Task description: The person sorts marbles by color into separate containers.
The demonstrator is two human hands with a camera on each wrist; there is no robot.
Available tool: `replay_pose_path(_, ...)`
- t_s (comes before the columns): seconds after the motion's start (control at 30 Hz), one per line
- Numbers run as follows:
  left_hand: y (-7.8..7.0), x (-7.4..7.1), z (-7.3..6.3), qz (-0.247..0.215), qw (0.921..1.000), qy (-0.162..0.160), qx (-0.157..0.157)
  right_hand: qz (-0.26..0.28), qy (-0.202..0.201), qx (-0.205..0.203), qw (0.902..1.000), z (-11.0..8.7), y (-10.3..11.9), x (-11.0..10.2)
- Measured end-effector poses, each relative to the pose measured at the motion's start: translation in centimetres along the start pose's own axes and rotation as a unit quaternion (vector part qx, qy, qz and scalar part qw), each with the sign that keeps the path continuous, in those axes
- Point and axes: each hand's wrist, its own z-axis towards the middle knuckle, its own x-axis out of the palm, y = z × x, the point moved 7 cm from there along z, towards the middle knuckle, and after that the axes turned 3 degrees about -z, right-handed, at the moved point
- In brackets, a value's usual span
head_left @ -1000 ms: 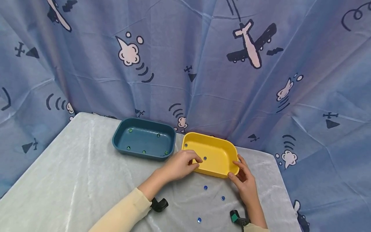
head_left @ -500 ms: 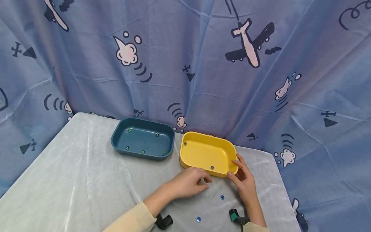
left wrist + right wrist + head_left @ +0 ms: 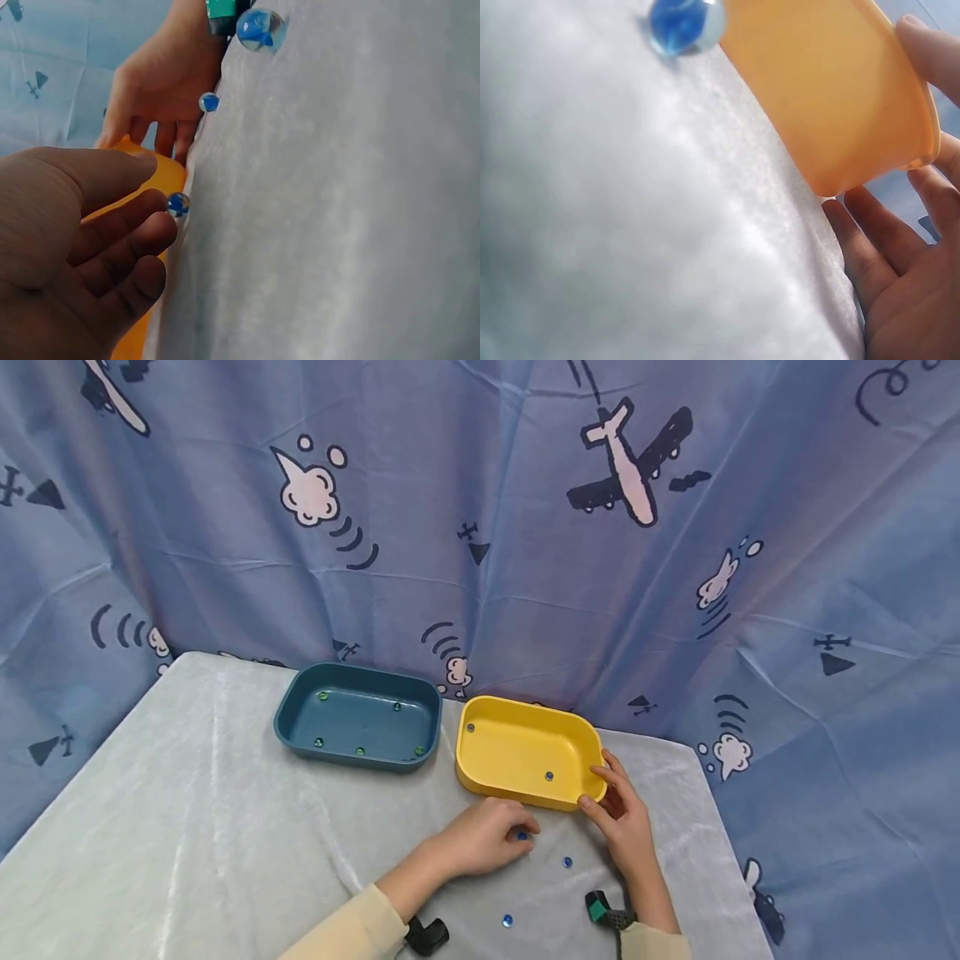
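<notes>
My left hand [image 3: 480, 839] is low over the cloth before the yellow box [image 3: 517, 797]. A blue marble [image 3: 178, 204] lies at its fingertips; in the left wrist view the thumb stands apart from the curved fingers, and the marble is not pinched. My right hand [image 3: 626, 827] holds the box's right end, its thumb at the near corner and a finger over the rim. Inside the box are two marbles, one at the left end [image 3: 471, 727] and one near the front wall [image 3: 550, 776]. Two more blue marbles lie on the cloth, one farther right [image 3: 567, 862], one nearer [image 3: 507, 921].
A teal box [image 3: 360, 762] stands left of the yellow one, with several green marbles inside. Pale grey velvety cloth [image 3: 247, 843] covers the table. Behind its back edge hangs a blue curtain [image 3: 405, 527] printed with airplanes.
My left hand has moved from over the yellow box down to a marble on the cloth in front. A marble inside the box has rolled about. The right hand stays at the box.
</notes>
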Motion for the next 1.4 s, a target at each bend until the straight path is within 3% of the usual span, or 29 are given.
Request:
replay_pose_path(0.3, 0.8, -0.3, -0.1, 0.011, 0.9999, 0.004, -0.011, 0.01, -0.002, 0.002, 0.9999, 0.2, 0.0, 0.2)
replay_pose_path(0.8, 1.3, -0.8, -0.5, 0.024, 0.9991, -0.031, -0.011, 0.004, 0.014, -0.011, 0.9998, 1.2, 0.7, 0.6)
replay_pose_path(1.4, 0.7, 0.3, -0.4, 0.024, 0.9997, -0.009, -0.006, -0.001, 0.005, 0.005, 1.0, 0.0, -0.1, -0.2)
